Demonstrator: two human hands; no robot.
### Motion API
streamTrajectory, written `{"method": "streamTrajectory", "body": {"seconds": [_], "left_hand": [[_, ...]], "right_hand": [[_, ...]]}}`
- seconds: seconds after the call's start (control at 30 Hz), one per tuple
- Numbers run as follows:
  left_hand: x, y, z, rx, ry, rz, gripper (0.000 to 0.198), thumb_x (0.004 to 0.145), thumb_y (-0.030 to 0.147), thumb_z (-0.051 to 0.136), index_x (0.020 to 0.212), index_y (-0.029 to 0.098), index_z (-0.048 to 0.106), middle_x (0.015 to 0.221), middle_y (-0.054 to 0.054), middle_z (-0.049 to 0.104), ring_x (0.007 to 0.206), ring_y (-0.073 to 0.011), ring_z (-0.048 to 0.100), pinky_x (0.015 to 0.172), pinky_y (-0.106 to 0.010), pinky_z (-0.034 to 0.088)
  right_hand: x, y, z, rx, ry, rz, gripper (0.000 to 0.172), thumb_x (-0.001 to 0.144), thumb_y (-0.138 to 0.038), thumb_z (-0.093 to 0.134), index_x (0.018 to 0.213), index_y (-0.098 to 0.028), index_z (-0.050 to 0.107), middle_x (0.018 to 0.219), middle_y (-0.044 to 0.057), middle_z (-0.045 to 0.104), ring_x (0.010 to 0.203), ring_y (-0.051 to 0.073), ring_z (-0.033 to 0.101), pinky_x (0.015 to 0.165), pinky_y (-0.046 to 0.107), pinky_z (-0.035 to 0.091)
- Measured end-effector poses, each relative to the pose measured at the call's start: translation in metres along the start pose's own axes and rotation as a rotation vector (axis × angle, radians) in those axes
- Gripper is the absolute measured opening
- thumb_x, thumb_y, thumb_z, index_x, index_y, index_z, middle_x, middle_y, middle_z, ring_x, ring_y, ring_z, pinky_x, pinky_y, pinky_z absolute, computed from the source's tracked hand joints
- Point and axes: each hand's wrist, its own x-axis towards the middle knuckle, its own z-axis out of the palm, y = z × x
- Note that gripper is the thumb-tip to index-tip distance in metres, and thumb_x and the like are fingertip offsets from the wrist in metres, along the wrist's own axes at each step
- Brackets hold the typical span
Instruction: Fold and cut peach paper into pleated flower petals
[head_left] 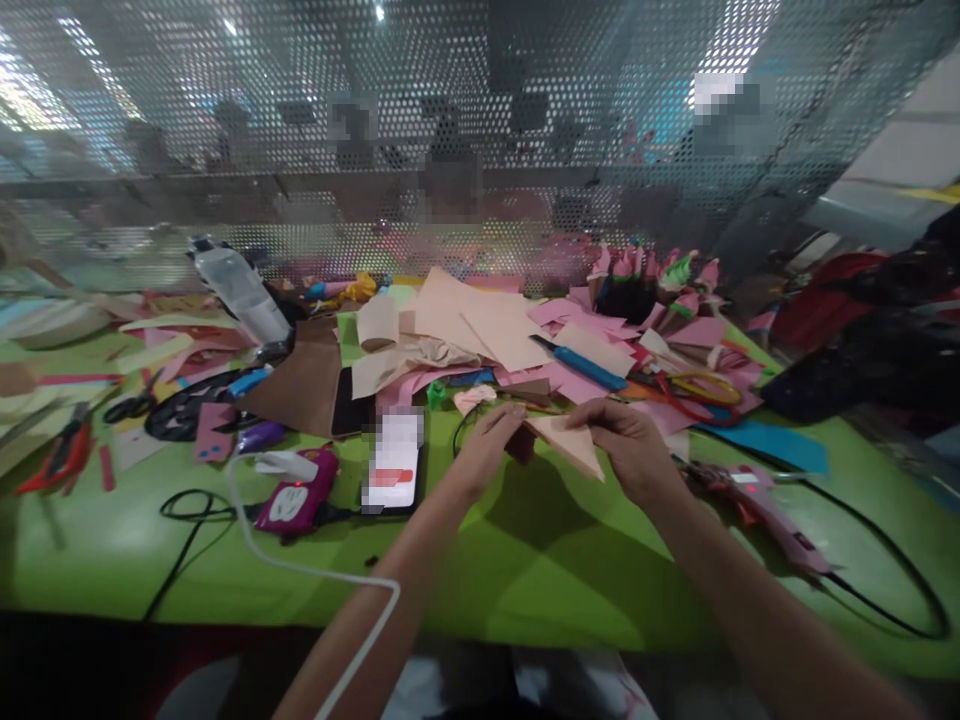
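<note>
Left hand (499, 440): pinching the left end of the paper (568, 446).
Right hand (624, 445): thumb and fingers gripping its right side.
Paper: peach, held between my hands over the green counter (555, 590) (a shadow spreads below).
Phone (394, 460): screen lit, left of my left hand.
Glue gun (772, 512): pink, lying right of my right hand.
Blue tool (589, 369): on scraps (487, 322) beyond.

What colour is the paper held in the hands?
The paper is pale peach; the head view, the only one, shows it.
</note>
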Motion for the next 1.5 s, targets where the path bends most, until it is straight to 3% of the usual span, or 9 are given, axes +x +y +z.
{"method": "streamTrajectory", "body": {"seconds": [0.13, 0.23, 0.37, 0.43, 0.57, 0.7, 0.83, 1.07, 1.5], "left_hand": [[0.002, 0.005, -0.002, -0.022, -0.2, -0.036, 0.027, 0.09, 0.037, 0.047, 0.068, 0.021, 0.048, 0.062, 0.002, 0.052, 0.059, -0.0131, 0.05, 0.062, -0.027, 0.04], [0.005, 0.002, -0.001, 0.091, -0.164, 0.006, 0.025, 0.09, 0.035, 0.047, 0.069, 0.021, 0.044, 0.062, 0.004, 0.047, 0.059, -0.012, 0.045, 0.06, -0.026, 0.036], [0.006, -0.008, 0.002, 0.226, 0.026, 0.102, 0.023, 0.094, 0.033, 0.042, 0.074, 0.022, 0.042, 0.065, 0.004, 0.046, 0.06, -0.0128, 0.044, 0.059, -0.026, 0.033], [0.005, -0.01, 0.002, 0.299, 0.083, 0.125, 0.02, 0.095, 0.031, 0.04, 0.077, 0.022, 0.043, 0.066, 0.003, 0.048, 0.061, -0.0132, 0.046, 0.06, -0.026, 0.034], [0.003, -0.002, -0.001, 0.479, 0.023, 0.125, 0.019, 0.095, 0.028, 0.04, 0.079, 0.022, 0.049, 0.07, 0.001, 0.056, 0.067, -0.015, 0.052, 0.064, -0.027, 0.036], [0.003, 0.005, -0.002, 0.545, -0.081, 0.159, 0.019, 0.094, 0.032, 0.044, 0.088, 0.021, 0.059, 0.09, -0.004, 0.066, 0.084, -0.0191, 0.058, 0.073, -0.029, 0.041], [0.003, -0.001, 0.003, 0.346, -0.182, 0.072, 0.03, 0.092, 0.044, 0.047, 0.075, 0.021, 0.055, 0.075, -0.002, 0.059, 0.071, -0.0172, 0.053, 0.063, -0.027, 0.038], [0.005, -0.008, 0.007, -0.299, -0.089, -0.24, 0.049, 0.073, 0.065, 0.065, 0.073, 0.019, 0.047, 0.057, 0.008, 0.035, 0.05, -0.007, 0.031, 0.051, -0.021, 0.028], [-0.001, 0.004, 0.009, -0.441, -0.258, -0.295, 0.047, 0.068, 0.057, 0.076, 0.08, 0.016, 0.056, 0.057, 0.009, 0.034, 0.049, -0.0054, 0.026, 0.048, -0.02, 0.021]], "right_hand": [[0.0, 0.0, -0.001, -0.039, -0.025, -0.006, 0.008, 0.061, -0.024, 0.062, 0.064, -0.024, 0.069, 0.072, 0.001, 0.069, 0.075, 0.021, 0.06, 0.071, 0.033, 0.043], [-0.001, -0.002, -0.001, 0.019, -0.04, 0.03, 0.014, 0.065, -0.03, 0.066, 0.076, -0.024, 0.072, 0.084, 0.003, 0.072, 0.082, 0.022, 0.063, 0.074, 0.034, 0.046], [-0.001, -0.003, 0.0, 0.122, -0.096, 0.077, 0.034, 0.077, -0.047, 0.064, 0.101, -0.024, 0.069, 0.102, 0.005, 0.072, 0.093, 0.024, 0.065, 0.079, 0.035, 0.049], [0.001, -0.001, 0.0, 0.076, -0.119, 0.095, 0.04, 0.073, -0.05, 0.071, 0.101, -0.023, 0.066, 0.099, 0.006, 0.073, 0.091, 0.024, 0.066, 0.078, 0.035, 0.05], [0.005, 0.005, 0.0, -0.014, -0.087, 0.086, 0.041, 0.059, -0.04, 0.082, 0.089, -0.021, 0.064, 0.086, 0.005, 0.073, 0.082, 0.022, 0.067, 0.076, 0.036, 0.052], [0.003, 0.005, 0.002, -0.158, -0.137, -0.017, 0.029, 0.066, -0.034, 0.075, 0.089, -0.02, 0.066, 0.081, 0.003, 0.072, 0.075, 0.02, 0.065, 0.069, 0.033, 0.051], [-0.001, 0.002, 0.003, -0.249, -0.186, -0.1, 0.028, 0.073, -0.032, 0.071, 0.097, -0.02, 0.068, 0.074, 0.001, 0.067, 0.068, 0.017, 0.06, 0.062, 0.029, 0.047], [0.0, 0.0, -0.007, -0.056, -0.125, -0.211, 0.035, 0.074, -0.038, 0.077, 0.105, -0.025, 0.07, 0.09, 0.003, 0.069, 0.084, 0.019, 0.062, 0.075, 0.032, 0.051], [-0.002, 0.0, 0.004, -0.045, -0.02, -0.22, 0.022, 0.067, -0.039, 0.081, 0.082, -0.023, 0.074, 0.076, 0.003, 0.073, 0.07, 0.018, 0.065, 0.064, 0.032, 0.053]]}}
